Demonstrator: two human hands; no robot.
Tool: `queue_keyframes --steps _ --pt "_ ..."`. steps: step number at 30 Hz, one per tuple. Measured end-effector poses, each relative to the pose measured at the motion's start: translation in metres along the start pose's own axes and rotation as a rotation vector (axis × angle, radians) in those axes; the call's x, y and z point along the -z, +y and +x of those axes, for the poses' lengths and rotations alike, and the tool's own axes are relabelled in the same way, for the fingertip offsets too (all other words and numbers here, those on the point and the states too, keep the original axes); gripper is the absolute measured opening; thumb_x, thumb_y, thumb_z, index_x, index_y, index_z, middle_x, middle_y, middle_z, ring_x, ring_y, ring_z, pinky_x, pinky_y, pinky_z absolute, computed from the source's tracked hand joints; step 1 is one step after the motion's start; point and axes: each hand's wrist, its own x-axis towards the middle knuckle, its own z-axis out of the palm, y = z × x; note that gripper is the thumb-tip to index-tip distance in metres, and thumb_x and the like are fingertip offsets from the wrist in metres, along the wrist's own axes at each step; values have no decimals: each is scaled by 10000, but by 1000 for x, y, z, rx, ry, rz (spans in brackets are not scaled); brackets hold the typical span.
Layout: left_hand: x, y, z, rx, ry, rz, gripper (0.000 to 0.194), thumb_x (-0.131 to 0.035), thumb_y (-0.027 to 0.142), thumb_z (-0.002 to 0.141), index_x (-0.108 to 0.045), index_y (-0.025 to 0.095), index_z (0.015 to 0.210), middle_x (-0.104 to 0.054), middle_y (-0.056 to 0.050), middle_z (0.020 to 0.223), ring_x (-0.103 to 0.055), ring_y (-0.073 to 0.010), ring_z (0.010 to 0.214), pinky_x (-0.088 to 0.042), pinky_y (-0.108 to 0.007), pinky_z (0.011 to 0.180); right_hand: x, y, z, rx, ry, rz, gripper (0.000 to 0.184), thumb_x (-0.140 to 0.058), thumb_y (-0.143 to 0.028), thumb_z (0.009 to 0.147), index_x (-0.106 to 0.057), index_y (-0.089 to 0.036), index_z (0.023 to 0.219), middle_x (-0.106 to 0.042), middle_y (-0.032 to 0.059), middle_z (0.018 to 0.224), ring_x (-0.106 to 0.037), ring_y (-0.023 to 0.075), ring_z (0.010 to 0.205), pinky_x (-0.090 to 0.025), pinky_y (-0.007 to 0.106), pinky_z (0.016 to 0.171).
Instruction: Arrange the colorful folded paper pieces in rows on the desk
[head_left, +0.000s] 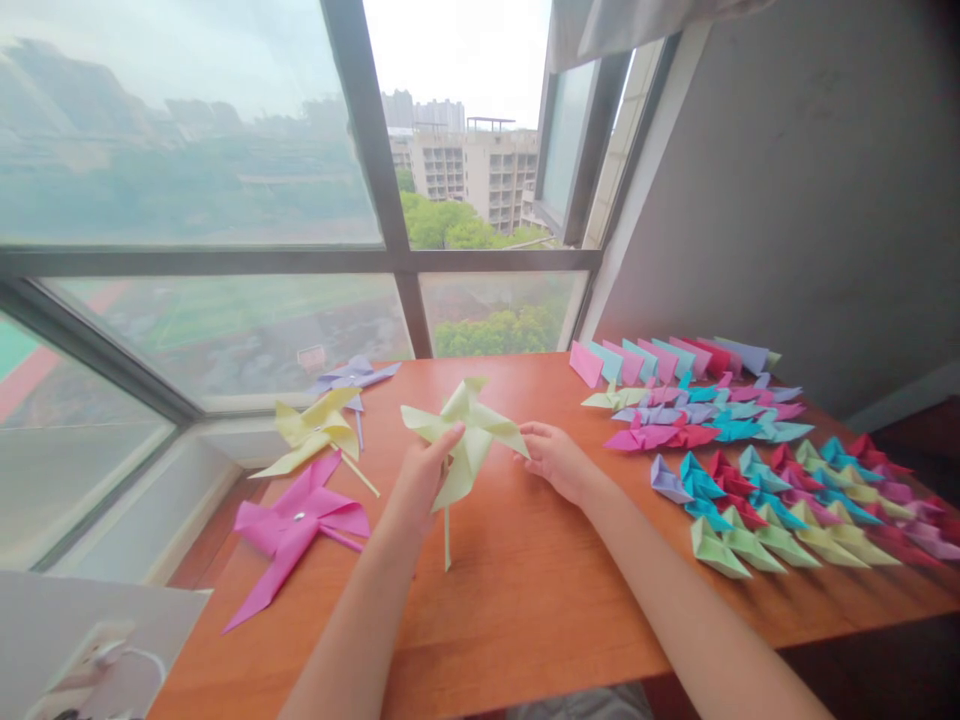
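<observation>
A pale green paper pinwheel (472,436) is held up over the middle of the wooden table, its thin paper stick pointing down. My left hand (427,465) is closed on it from the left, with the thumb near the centre and the other fingers hidden behind. At the tip of its right blade is my right hand (559,462), fingers bent around or beside that tip; whether they pinch it I cannot tell. To the left lie a yellow pinwheel (311,432), a magenta pinwheel (296,520) and a lilac pinwheel (352,374).
The wooden table (525,610) stands against a window with a grey frame (409,262). On its right are rows of folded paper boats (757,490), paper cranes (701,415) and upright folded papers (660,360). A socket with a plugged-in cable (105,655) is at lower left.
</observation>
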Motion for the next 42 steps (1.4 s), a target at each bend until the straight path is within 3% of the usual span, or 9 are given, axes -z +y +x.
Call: queue_keyframes --steps 6,11,18,23,26,30,35,42 --pt "1 -2 2 20 -20 -21 432 -718 423 675 -668 156 1011 -721 -11 727 -655 -178 596 -426 -237 497 3 -2 -1 10 -7 33 172 -679 -299 692 -611 -193 809 -672 41 861 -625 109 724 -521 215 653" --pt "2 -3 1 21 -19 0 464 -771 381 637 -673 145 1024 -728 -16 754 -639 -163 580 -420 -232 505 0 -3 -5 48 -8 -52 250 -730 -348 675 -626 -187 835 -683 43 881 -632 115 752 -525 228 703" --pt "2 3 -4 -8 -3 29 414 -805 381 618 -699 139 936 -700 -5 686 -581 -138 535 -373 -215 485 4 4 5 176 96 -390 235 -676 -380 710 -638 -178 824 -680 27 741 -588 135 613 -422 230 534" --pt "9 6 0 -60 67 25 313 -811 344 611 -699 149 829 -608 42 547 -519 -108 490 -344 -205 482 6 2 5 350 123 -719 82 -663 -271 724 -675 -199 762 -681 14 753 -601 168 726 -423 259 658" --pt "10 6 1 -74 51 41 363 -817 348 608 -717 134 883 -676 2 646 -559 -126 554 -371 -210 509 0 2 0 433 68 -876 23 -657 -194 716 -673 -206 726 -666 7 747 -584 164 726 -406 257 678" --pt "9 5 2 -54 39 59 472 -829 380 592 -729 114 969 -743 -60 797 -618 -163 639 -415 -226 552 -9 6 -2 500 41 -1046 95 -594 -134 762 -659 -202 770 -660 12 779 -583 151 701 -400 243 659" --pt "12 1 5 -44 47 49 484 -838 370 597 -726 120 997 -756 -75 866 -614 -147 610 -407 -222 534 -6 7 1 552 28 -1150 99 -579 -133 803 -648 -200 781 -649 17 782 -589 155 729 -402 243 688" --pt "13 -2 7 -65 46 3 460 -839 358 612 -735 124 995 -762 -82 908 -644 -168 679 -427 -222 563 0 8 5 569 129 -1227 33 -620 -212 808 -637 -200 782 -625 37 778 -563 183 719 -389 268 655"
